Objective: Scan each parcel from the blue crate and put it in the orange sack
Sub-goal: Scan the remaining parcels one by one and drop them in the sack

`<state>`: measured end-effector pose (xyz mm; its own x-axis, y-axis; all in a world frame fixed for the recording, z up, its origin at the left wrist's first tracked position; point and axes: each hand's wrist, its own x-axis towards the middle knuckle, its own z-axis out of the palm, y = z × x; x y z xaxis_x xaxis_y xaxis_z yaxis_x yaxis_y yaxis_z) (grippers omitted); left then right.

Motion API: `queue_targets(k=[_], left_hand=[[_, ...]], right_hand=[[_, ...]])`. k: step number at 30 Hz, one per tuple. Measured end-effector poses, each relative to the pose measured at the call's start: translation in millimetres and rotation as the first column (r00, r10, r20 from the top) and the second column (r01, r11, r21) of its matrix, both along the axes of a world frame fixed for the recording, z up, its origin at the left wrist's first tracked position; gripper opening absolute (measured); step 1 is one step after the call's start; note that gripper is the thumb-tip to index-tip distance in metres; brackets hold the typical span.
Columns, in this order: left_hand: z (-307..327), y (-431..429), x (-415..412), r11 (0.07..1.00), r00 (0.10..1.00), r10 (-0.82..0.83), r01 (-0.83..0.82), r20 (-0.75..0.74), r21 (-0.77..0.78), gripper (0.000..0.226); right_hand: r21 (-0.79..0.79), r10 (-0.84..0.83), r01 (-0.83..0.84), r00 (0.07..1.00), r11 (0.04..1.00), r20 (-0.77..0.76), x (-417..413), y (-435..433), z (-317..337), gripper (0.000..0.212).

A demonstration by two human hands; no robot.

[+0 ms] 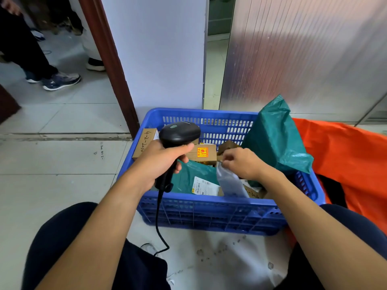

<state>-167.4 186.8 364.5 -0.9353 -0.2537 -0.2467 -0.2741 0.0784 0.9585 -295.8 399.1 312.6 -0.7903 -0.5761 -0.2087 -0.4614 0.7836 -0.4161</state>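
Fingers (185, 147) of left hand (159, 162) wrapped round glossy black scanner (180, 132); those of right hand (243, 162) pinching crinkly grey plastic parcel (230, 183).

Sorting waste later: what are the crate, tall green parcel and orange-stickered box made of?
Blue crate: rigid moulded plastic, judging by its slotted walls. Tall green parcel: thin plastic film, crinkled and faintly glossy. Orange-stickered box: probably cardboard, matte brown.
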Motion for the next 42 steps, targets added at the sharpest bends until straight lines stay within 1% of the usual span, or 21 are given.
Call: queue_targets(k=[1,2,3,5,7,9,10,14,16,18,21,23,26,28,30,31,34,36,37,39,42], left_hand=[[-1,2,0,1.0,1.0,0.004,-0.004,0.0,0.002,0.018],[-1,5,0,1.0,1.0,0.007,-0.007,-0.003,0.002,0.017],[-2,8,0,1.0,1.0,0.013,-0.013,-0.011,-0.002,0.016],[-4,16,-2,0.999,0.999,0.033,-0.034,-0.03,-0.032,0.014],[-6,24,-3,0.996,0.998,0.054,-0.056,-0.035,-0.067,0.013],[-8,29,-5,0.992,0.996,0.076,-0.08,-0.042,-0.094,0.012],[-8,32,-5,0.991,0.995,0.087,-0.092,-0.051,-0.099,0.014],[-9,37,-6,0.989,0.992,0.101,-0.108,-0.076,-0.101,0.024],[-9,38,-5,0.987,0.993,0.086,-0.097,-0.084,-0.131,0.015],[-8,40,-4,0.983,0.995,0.063,-0.074,-0.071,-0.167,0.006],[-6,41,-2,0.972,0.999,0.025,-0.033,-0.035,-0.231,0.006],[-7,40,-3,0.972,0.999,0.026,-0.033,-0.032,-0.233,0.007],[-7,38,-4,0.976,0.997,0.05,-0.06,-0.052,-0.21,0.008],[-6,38,-3,0.976,0.995,0.082,-0.093,-0.064,-0.198,0.004],[-5,38,-3,0.972,0.988,0.128,-0.141,-0.08,-0.186,0.009],[-4,37,-4,0.971,0.984,0.151,-0.165,-0.092,-0.171,0.008],[-6,36,-6,0.966,0.974,0.194,-0.21,-0.117,-0.149,0.027],[-8,36,-7,0.958,0.971,0.208,-0.227,-0.123,-0.174,0.032],[-10,36,-8,0.955,0.968,0.215,-0.236,-0.125,-0.178,0.03],[-12,37,-8,0.946,0.961,0.237,-0.262,-0.139,-0.194,0.019],[-11,40,-7,0.915,0.952,0.256,-0.294,-0.167,-0.277,0.012]], right_hand=[[-0.119,-0.058,0.057,0.998,0.991,-0.004,0,4,4,0.016],[-0.252,-0.122,0.126,0.992,0.96,0.031,1,9,9,0.018],[-0.385,-0.166,0.195,0.98,0.902,0.106,2,12,13,0.019],[-0.604,-0.174,0.311,0.945,0.734,0.277,7,20,26,0.023],[-0.727,-0.136,0.41,0.904,0.551,0.406,13,25,40,0.025],[-0.782,-0.068,0.471,0.87,0.408,0.488,18,32,50,0.024],[-0.798,-0.021,0.483,0.859,0.361,0.511,20,36,54,0.023],[-0.807,0.166,0.548,0.794,0.22,0.585,22,51,58,0.02],[-0.799,0.227,0.574,0.766,0.179,0.602,23,55,59,0.018],[-0.797,0.259,0.577,0.754,0.178,0.604,25,57,60,0.015],[-0.795,0.274,0.578,0.746,0.185,0.607,28,59,60,0.014],[-0.795,0.286,0.58,0.742,0.18,0.606,30,60,62,0.016],[-0.797,0.305,0.577,0.737,0.181,0.603,35,60,66,0.018],[-0.79,0.313,0.585,0.728,0.181,0.61,37,61,70,0.019],[-0.774,0.296,0.606,0.717,0.184,0.632,38,61,71,0.024],[-0.763,0.272,0.615,0.714,0.198,0.645,38,60,70,0.026],[-0.735,0.157,0.625,0.724,0.265,0.672,37,56,66,0.032],[-0.721,0.113,0.627,0.726,0.294,0.678,36,54,65,0.041],[-0.713,0.102,0.63,0.724,0.307,0.683,36,53,66,0.049],[-0.676,0.074,0.654,0.698,0.338,0.712,37,53,68,0.065],[-0.605,0.034,0.663,0.661,0.44,0.749,40,50,67,0.073]])
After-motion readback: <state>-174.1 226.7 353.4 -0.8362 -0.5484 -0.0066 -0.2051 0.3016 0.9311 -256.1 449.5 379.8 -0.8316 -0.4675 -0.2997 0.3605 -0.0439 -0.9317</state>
